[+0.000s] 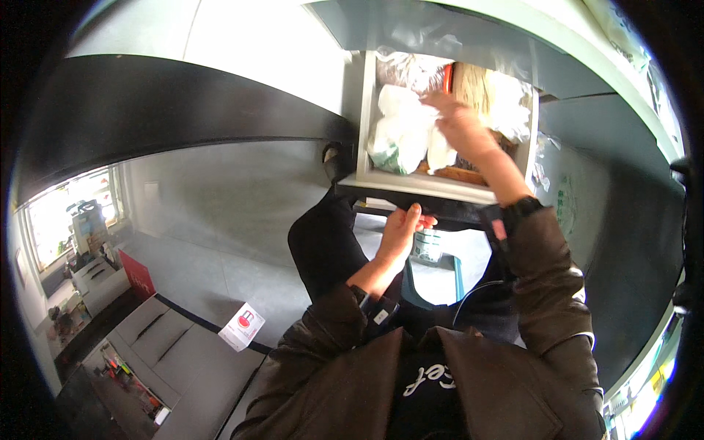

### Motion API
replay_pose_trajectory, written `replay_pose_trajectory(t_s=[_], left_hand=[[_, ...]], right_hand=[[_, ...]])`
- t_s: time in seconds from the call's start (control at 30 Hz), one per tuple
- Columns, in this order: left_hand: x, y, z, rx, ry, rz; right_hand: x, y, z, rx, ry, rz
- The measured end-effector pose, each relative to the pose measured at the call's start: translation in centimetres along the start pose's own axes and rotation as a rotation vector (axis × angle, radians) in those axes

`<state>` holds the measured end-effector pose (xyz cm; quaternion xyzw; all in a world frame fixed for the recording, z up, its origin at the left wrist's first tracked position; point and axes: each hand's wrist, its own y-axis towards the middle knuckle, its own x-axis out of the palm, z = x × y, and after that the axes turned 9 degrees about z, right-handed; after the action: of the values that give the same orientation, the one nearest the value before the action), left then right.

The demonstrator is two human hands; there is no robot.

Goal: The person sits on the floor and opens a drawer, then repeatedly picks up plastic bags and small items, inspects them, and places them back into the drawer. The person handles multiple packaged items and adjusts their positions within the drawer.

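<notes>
Beyond my knees a pulled-out drawer (361, 139) with pale sides holds several bags and packets. My right hand (462, 128) reaches into it, over a white plastic bag (400, 110); motion smears the fingers, so their grip is unclear. At the drawer's dark front edge is my left hand (400, 233), fingers curled and thumb on top. What it grips, if anything, is hidden. A bundle of pale, straight strands, like dry noodles (471, 86), lies at the back of the drawer. Clear crinkled packaging (411, 70) is at its back left.
Below the drawer front stands a white and green tub (427, 247), above a stool with a teal rim (458, 279). To the left are a long black panel (198, 103), a small white and red box (242, 326) and a grey sofa (161, 345). Dark cabinet fronts (623, 227) rise at the right.
</notes>
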<state>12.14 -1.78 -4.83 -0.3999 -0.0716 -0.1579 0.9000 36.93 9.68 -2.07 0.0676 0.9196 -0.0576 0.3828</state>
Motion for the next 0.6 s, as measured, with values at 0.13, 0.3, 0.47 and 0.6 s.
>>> replay_pose_trajectory(t_s=[0.13, 0.3, 0.47, 0.6], left_hand=[[1.7, 2.6, 2.9, 0.027, 0.034, 0.06], [3.8, 7.7, 8.6, -0.022, -0.061, 0.015], [-1.1, 6.5, 9.6, 0.181, 0.314, 0.04], [-10.7, 1.1, 11.2, 0.636, 1.272, -0.039]], right_hand=[[-9.7, -6.4, -0.6, 0.11, 0.458, 0.205], [-13.9, -15.2, 0.5, 0.511, 0.52, 0.279], [-10.0, -21.0, 3.7, 0.724, 0.531, 0.16], [-5.2, -22.6, 6.1, 0.797, 0.628, 0.168]])
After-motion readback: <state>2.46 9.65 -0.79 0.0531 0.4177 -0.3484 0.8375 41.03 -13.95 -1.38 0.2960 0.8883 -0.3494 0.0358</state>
